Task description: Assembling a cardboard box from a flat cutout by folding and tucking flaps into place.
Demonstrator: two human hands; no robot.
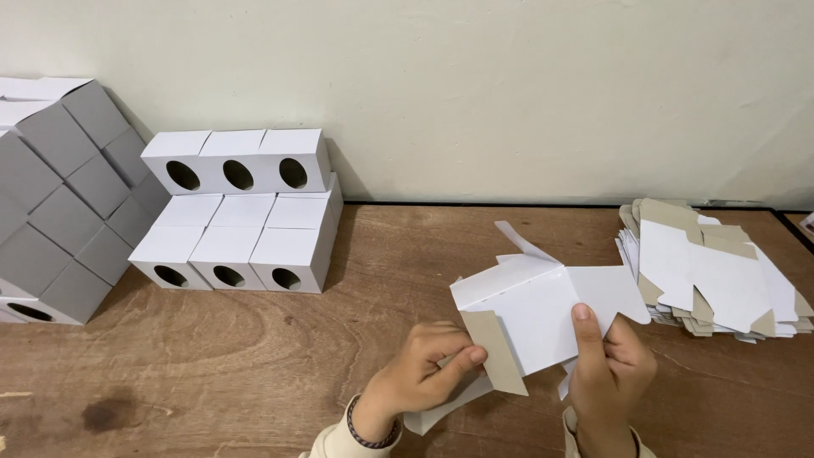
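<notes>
Both hands hold one flat white cardboard box blank (538, 305) just above the wooden table (254, 365). My left hand (420, 373) pinches its brown-backed side flap at the lower left between thumb and fingers. My right hand (609, 360) grips the blank's lower right part, thumb pressed on the white face. The blank is partly folded, with loose flaps sticking out at the top and right.
A stack of flat unfolded blanks (716, 271) lies at the right. Folded white boxes with oval holes (242, 212) stand in rows by the wall. A pile of grey-sided boxes (59, 195) fills the far left. The cream wall (509, 93) bounds the table behind.
</notes>
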